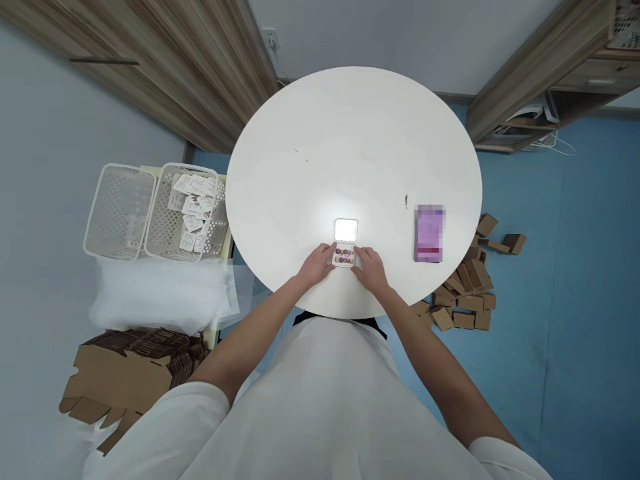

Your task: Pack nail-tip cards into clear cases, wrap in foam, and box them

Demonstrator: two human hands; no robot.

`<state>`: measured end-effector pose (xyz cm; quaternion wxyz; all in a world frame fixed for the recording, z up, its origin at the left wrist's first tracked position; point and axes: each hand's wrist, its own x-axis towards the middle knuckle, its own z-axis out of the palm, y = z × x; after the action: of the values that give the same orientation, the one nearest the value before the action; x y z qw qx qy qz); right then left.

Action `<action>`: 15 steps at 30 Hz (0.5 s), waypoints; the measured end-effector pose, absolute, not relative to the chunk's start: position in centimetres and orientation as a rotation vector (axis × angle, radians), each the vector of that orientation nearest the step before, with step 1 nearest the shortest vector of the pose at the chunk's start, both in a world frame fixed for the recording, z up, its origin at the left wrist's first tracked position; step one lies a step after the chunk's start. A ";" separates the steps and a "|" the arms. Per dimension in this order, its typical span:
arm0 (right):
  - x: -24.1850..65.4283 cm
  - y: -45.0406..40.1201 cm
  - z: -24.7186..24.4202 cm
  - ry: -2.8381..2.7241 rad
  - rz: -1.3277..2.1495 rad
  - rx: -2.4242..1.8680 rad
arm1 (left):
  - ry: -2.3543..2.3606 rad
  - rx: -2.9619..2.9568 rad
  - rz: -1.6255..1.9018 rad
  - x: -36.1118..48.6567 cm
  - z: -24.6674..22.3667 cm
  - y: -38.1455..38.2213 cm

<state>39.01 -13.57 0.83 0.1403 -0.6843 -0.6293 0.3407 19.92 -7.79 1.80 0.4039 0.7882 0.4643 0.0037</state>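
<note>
A small white case (345, 244) with its lid raised lies on the white round table (350, 147), close to the near edge. Its bottom half holds several small round items in purple, orange and pink; they are too small to name. The inside of the lid shines brightly. My left hand (319, 262) grips the left side of the case with thumb and fingers. On the opposite side, my right hand (370, 268) grips the right edge in the same way.
A purple blurred packet (429, 233) lies on the table's right. At left stand a white basket of printed cards (193, 210), another clear basket (120, 213), white sheets (160, 293) and flattened cardboard boxes (120, 377). Small brown boxes (470, 293) pile on the floor at right.
</note>
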 end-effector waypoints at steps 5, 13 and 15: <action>38.6 -13.9 1.3 -1.741 0.982 -2.001 | 1.200 1.938 0.044 19.9 1.8 -8.1; 37.8 -14.5 1.9 -1.307 1.308 -1.934 | 1.361 1.420 0.259 20.5 1.3 -9.7; 37.4 -14.7 2.1 -1.256 1.375 -1.899 | 1.365 1.357 0.307 20.2 1.4 -10.0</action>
<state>37.41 -14.73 2.13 0.2386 -0.6934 -0.4585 0.5021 20.21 -10.02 1.38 0.5616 0.5762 0.5793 0.1305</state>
